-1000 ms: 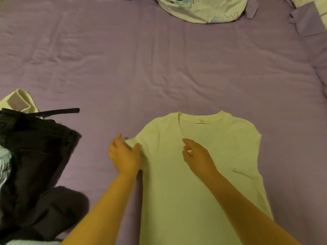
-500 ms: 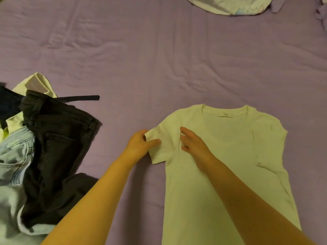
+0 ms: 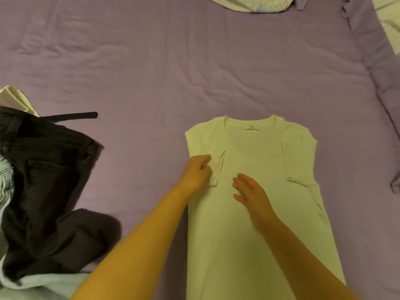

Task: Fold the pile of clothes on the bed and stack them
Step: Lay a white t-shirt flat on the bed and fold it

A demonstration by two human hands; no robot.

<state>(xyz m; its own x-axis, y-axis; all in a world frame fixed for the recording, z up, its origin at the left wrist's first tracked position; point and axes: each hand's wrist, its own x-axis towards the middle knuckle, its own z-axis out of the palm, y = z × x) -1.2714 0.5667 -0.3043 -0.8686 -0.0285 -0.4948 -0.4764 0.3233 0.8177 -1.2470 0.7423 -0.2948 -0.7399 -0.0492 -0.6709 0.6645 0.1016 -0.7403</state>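
The pale T-shirt (image 3: 255,213) lies flat on the bed (image 3: 173,72), both sleeves turned in. The left hand (image 3: 198,172) has its grip curled on the folded sleeve (image 3: 213,163); whether it pinches the cloth I cannot tell. The right hand (image 3: 249,192) rests open, just beside that grip. The likely risk — the sleeve springing open on release, or the body wrinkling if the flat hand drags. The unfolded pile (image 3: 43,180) waits well apart from the grip.

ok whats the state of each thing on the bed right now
t-shirt: flat, face up, both sleeves folded in
left hand: fingers curled on the folded left sleeve
right hand: flat on the shirt's chest
dark jeans: unfolded, heaped
black belt: lying loose
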